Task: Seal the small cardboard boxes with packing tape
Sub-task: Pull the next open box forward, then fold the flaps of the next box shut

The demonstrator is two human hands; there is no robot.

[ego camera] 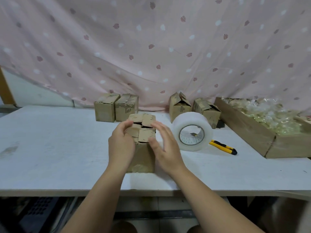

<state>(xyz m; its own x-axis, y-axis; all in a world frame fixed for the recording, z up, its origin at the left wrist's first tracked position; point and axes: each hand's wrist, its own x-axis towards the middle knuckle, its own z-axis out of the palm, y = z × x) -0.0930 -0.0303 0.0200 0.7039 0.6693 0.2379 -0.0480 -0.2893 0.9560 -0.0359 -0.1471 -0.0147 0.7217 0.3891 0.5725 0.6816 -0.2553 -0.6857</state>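
**A:** Why is the left grip (121,145) curling over the small box (144,158) at centre frame?

**B:** It's pinning the loose flaps down, I'd judge. The right grip (165,145) is hovering straight-fingered at the box's right edge, holding nothing.

**A:** And the tape roll (191,132)?

**B:** It's standing just right of the box, within easy reach. Bare bench (50,140) is lying open at left, while the knife (223,147) and tray (249,132) are crowding the right.

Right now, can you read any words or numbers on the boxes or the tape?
No text is readable here.
On the boxes at the back: dark printed marks, too blurred.
On the flaps of the front box: small dark marks, too blurred.
On the tape roll core: rows of tiny print, too small to read.
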